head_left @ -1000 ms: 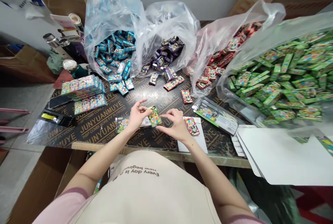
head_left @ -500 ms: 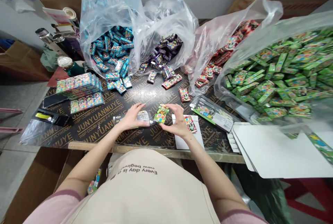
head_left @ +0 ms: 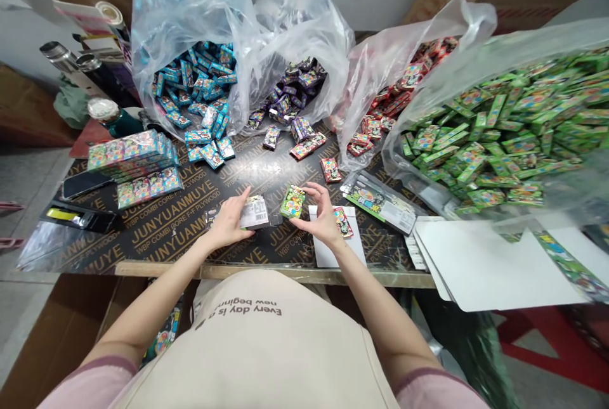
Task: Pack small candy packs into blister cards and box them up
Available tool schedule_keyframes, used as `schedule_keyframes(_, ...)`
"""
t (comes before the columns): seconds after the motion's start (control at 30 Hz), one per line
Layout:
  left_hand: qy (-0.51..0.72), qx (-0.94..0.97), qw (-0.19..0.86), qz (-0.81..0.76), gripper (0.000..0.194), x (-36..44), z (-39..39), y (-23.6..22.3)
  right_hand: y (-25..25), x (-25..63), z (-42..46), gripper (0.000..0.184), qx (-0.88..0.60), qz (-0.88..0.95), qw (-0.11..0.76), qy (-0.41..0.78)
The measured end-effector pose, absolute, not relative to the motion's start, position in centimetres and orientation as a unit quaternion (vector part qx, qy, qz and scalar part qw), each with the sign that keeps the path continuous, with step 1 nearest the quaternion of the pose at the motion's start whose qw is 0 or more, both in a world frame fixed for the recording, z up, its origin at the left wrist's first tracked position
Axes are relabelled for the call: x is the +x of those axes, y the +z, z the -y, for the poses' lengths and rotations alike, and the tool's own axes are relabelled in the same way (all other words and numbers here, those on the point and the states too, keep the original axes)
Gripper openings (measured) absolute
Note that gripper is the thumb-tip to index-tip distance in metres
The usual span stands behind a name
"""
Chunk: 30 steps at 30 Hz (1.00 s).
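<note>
My right hand (head_left: 322, 215) pinches a small green box (head_left: 293, 201) with a colourful printed front, thumb and fingers at its right side, just above the table. To its left, my left hand (head_left: 231, 222) grips a clear plastic packet (head_left: 255, 212) with a printed barcode panel, thumb on the near edge and fingers on the far one. The packet's left part is mostly hidden beneath that hand. Behind my right wrist, a red box (head_left: 342, 222) rests on a white card (head_left: 340, 253). Another red box (head_left: 330, 170) lies farther back.
Open plastic bags spill blue boxes (head_left: 202, 82), purple boxes (head_left: 290, 92), red boxes (head_left: 394, 95) and green boxes (head_left: 504, 136) along the back. Filled packs (head_left: 150, 187) are stacked at left beside a phone (head_left: 88, 182). A flat printed packet (head_left: 380, 203) and white sheets (head_left: 499, 263) lie at right.
My left hand has moved a little left and closed onto the barcoded packet, whose panel now shows more. My right hand still holds the green box. The view has shifted slightly.
</note>
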<state>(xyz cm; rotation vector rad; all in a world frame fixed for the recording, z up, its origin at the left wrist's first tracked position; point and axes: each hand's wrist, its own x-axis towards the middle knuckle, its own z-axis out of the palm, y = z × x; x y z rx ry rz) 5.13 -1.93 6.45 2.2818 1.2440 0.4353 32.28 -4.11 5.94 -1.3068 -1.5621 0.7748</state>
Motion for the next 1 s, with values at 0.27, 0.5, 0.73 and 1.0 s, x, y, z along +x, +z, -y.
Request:
schedule_keyframes(0.27, 0.177, 0.842, 0.248, -0.445, 0.115, 5.1, 2.0, 7.2, 7.2, 31.6, 4.7, 0.076, -0.479, 0.802, 0.313, 0.171)
schedule_keyframes(0.5, 0.145, 0.867, 0.258, -0.400, 0.115, 5.7, 1.7, 7.9, 6.3, 31.6, 4.1, 0.090, -0.427, 0.814, 0.276, 0.282)
schedule_keyframes(0.73, 0.268, 0.762, 0.245, -0.536, 0.113, 8.0, 2.0, 7.6, 5.6, 27.9, 4.7, 0.098, -0.544, 0.485, 0.516, 0.452)
schedule_keyframes(1.0, 0.487, 0.464, 0.502, -0.544, 0.043, 12.6, 4.2, 5.7, 8.0, 23.7, 2.5, 0.039, -0.535, 0.170, 0.626, 0.541)
